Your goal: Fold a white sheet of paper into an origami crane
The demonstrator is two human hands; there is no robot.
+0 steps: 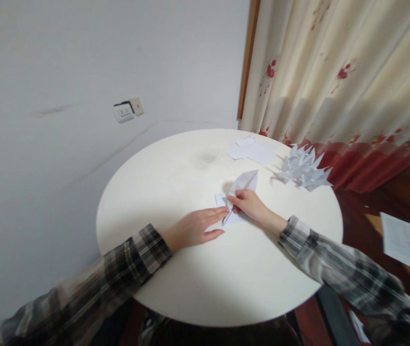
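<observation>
A partly folded sheet of white paper (246, 180) lies in front of me on the round white table (176, 187), one pointed flap raised off the surface. My right hand (250, 203) pinches that flap between thumb and fingers. Flat beside it, my left hand (201, 227) has its fingers stretched out and its thumb apart, the fingertips touching the paper's lower fold. Part of the paper is hidden under both hands.
Loose white sheets (251, 149) lie at the table's far side. A pile of folded paper pieces with pointed tips (303, 168) sits at the far right edge. A curtain (334, 86) hangs behind it. Written papers (408, 240) rest lower at the right.
</observation>
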